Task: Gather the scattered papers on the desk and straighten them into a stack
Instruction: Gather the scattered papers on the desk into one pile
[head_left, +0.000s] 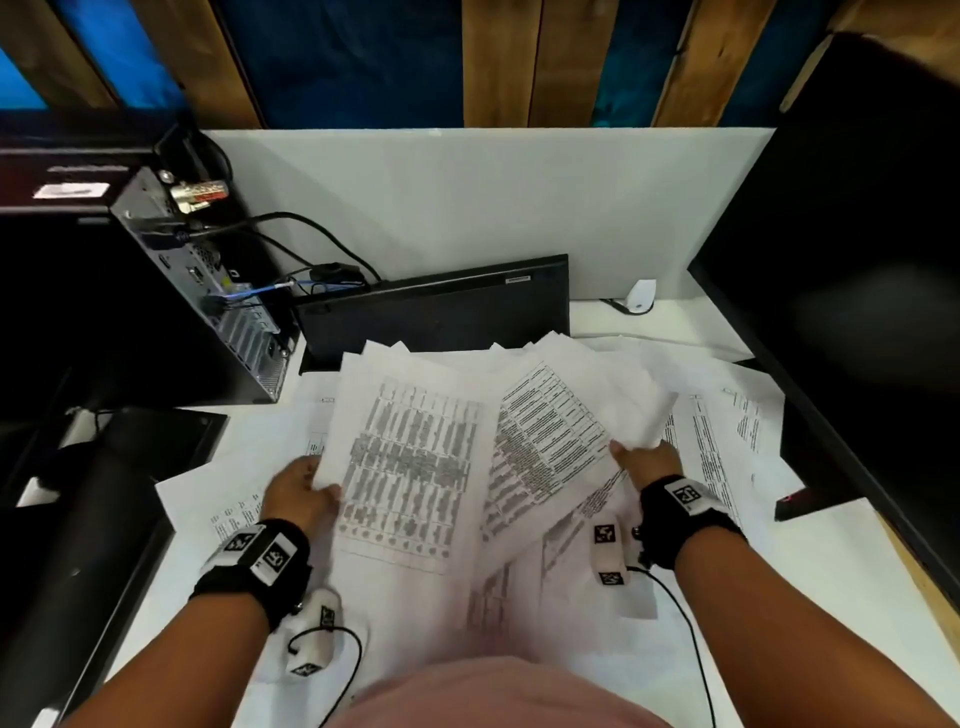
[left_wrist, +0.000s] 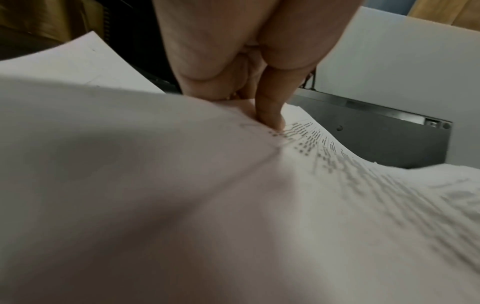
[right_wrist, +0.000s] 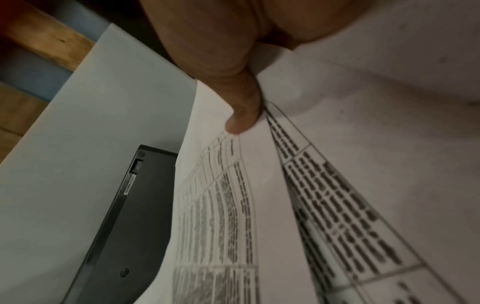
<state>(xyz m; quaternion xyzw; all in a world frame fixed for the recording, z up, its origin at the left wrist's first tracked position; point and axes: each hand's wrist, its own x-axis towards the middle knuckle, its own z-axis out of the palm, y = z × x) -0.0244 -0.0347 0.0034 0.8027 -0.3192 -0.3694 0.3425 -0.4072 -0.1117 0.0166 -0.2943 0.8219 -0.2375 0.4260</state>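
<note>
Several printed white papers (head_left: 410, 457) are lifted off the white desk (head_left: 810, 582) in a loose, fanned bunch. My left hand (head_left: 304, 486) grips the bunch's left edge, thumb (left_wrist: 270, 115) on top of a sheet (left_wrist: 337, 164). My right hand (head_left: 647, 460) pinches the right edge of the tilted sheets (head_left: 550, 431), its thumb (right_wrist: 241, 117) pressed on a printed table page (right_wrist: 324, 205). More papers (head_left: 727, 441) still lie scattered flat on the desk under and beside the bunch.
A black keyboard (head_left: 436, 309) leans against the white partition behind the papers. A computer tower (head_left: 208, 291) with cables stands at left, a dark monitor (head_left: 857, 270) at right. A small white device (head_left: 641, 296) sits at the back right.
</note>
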